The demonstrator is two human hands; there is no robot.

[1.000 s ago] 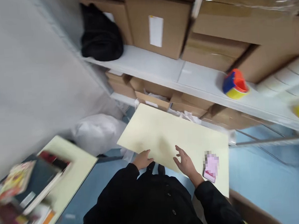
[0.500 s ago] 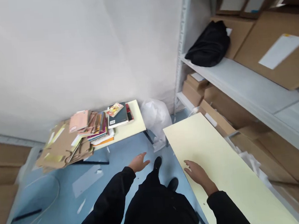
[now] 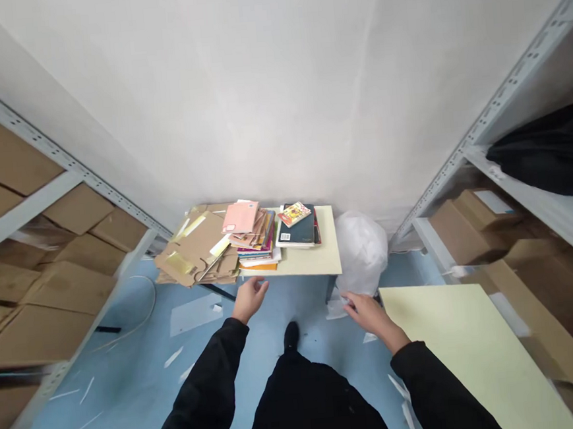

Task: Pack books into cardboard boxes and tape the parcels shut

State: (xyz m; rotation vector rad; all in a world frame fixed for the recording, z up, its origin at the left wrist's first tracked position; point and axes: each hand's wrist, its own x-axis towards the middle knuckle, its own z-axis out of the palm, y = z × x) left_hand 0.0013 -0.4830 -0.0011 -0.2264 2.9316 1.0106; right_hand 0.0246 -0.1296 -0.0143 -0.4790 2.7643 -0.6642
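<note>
My left hand (image 3: 250, 298) hangs in the air before the front edge of a pale yellow table (image 3: 320, 258), fingers loosely apart and holding nothing. Nearest to it on that table are a stack of books and notebooks (image 3: 256, 237) with a pink notebook (image 3: 240, 217) on top, and a pile of flattened cardboard (image 3: 204, 241). Further right lies a dark hardcover book (image 3: 298, 232) with a small colourful booklet (image 3: 294, 214) on it. Over the floor, by the corner of a second yellow table (image 3: 445, 334), my right hand (image 3: 368, 310) is open and empty.
A white plastic bag (image 3: 363, 245) stands between the tables. Cardboard boxes fill the left shelf rack (image 3: 136, 259) and the right rack (image 3: 432, 243), which also bears a black cloth bundle (image 3: 554, 147). Paper scraps (image 3: 173, 357) and a white cable (image 3: 149, 304) lie on the blue floor.
My view has turned left and come nearer to the table with the books. My right hand, over the second table before, is now off it. Both hands stay empty.
</note>
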